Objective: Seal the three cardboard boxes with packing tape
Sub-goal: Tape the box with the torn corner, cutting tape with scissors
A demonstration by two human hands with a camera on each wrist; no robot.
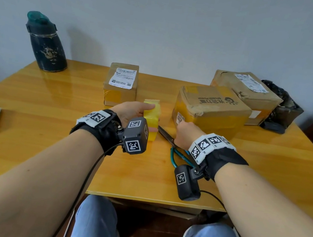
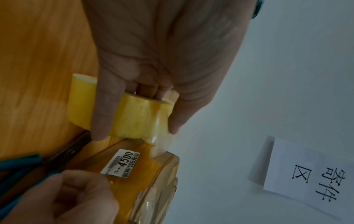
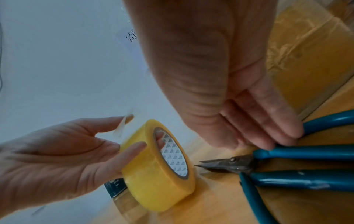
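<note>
The left hand (image 1: 130,110) holds the roll of tape (image 3: 159,165), with its fingers curled through the hole and its thumb on the outside. A loose bit of tape sticks to the thumb. The right hand (image 1: 186,134) reaches down with nearly straight fingers and touches the blue handles of the scissors (image 3: 283,165), but does not hold them yet.

One box (image 1: 212,108) sits just past the right hand. A small box (image 1: 120,83) is beyond the left hand. A third box (image 1: 247,91) is farther back on the surface (image 1: 46,142).

The loose end could fold and stick to itself. The sharp scissor tips point at the roll and could poke the left hand.
</note>
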